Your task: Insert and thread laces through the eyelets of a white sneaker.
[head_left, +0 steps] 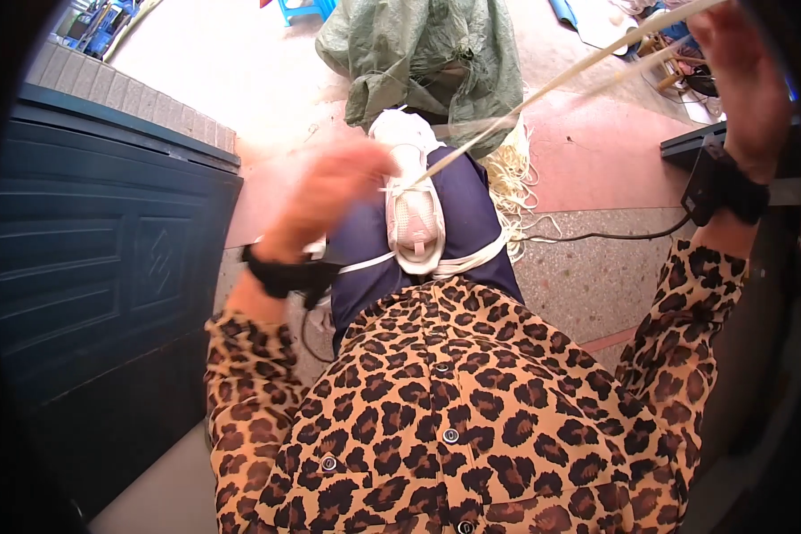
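A pale pink and white shoe (416,227) lies on my lap between my thighs, its toe toward me. From its eyelets a long cream shoelace (543,93) runs taut up and to the right. My right hand (746,84), raised at the upper right, is closed on the lace's far part; the fingertips are partly cut off by the picture's edge. Beside the shoe's left side is my left hand (329,191), smeared by motion, so its fingers cannot be read. A second blurred strand (614,80) of lace hangs below the taut one.
A green woven sack (418,53) stands just beyond my knees. Loose cream laces (513,173) lie heaped by my right thigh. A dark blue door panel (107,258) is close on the left. Black cables (605,236) trail from both wristbands. A blue stool (307,9) stands farther off.
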Action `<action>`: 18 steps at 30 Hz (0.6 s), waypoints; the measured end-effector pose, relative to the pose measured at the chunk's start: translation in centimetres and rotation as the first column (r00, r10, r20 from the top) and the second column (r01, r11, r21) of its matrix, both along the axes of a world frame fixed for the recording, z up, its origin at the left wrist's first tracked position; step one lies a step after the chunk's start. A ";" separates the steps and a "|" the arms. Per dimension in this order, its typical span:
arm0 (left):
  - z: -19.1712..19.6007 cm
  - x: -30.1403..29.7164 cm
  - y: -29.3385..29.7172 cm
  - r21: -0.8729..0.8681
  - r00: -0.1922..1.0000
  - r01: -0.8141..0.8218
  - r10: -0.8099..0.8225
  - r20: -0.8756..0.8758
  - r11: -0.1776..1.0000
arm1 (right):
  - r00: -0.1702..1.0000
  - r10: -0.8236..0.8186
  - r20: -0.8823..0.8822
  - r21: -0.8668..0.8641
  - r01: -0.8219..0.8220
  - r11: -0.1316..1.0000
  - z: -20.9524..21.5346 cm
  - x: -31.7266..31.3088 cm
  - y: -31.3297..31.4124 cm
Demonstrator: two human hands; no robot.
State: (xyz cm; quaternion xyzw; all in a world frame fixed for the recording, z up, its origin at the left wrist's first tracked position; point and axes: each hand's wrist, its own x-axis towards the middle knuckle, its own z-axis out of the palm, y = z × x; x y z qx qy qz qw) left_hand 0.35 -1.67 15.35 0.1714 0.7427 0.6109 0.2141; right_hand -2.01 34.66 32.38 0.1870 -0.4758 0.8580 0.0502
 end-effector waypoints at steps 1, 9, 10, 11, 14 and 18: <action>-0.8 -0.6 -3.5 0.168 0.964 -0.237 0.210 0.163 0.957 | 0.931 -0.363 -0.043 0.110 0.366 0.924 -2.4 0.1 1.4; -1.6 0.1 -28.0 0.427 0.592 -0.797 0.691 0.415 0.427 | 0.830 -0.282 0.481 0.061 0.290 0.955 -19.0 4.7 18.7; -0.8 0.3 -27.2 0.221 0.457 -0.888 0.833 0.312 0.404 | 0.716 -0.480 0.506 0.331 0.353 0.875 -20.6 4.3 16.7; -1.8 0.0 -25.4 0.100 0.451 -0.892 0.856 0.250 0.441 | 0.585 -0.668 0.460 0.584 0.366 0.724 -21.5 3.7 14.1; -6.3 -0.1 -18.4 -0.067 0.701 -0.682 0.676 0.226 0.729 | 0.847 -0.462 0.264 0.849 0.023 0.528 -24.2 4.4 2.1; -9.9 1.6 -5.8 -0.072 0.887 -0.239 0.247 0.391 0.968 | 0.938 -0.077 0.339 0.819 -0.254 0.515 -30.1 6.0 -8.6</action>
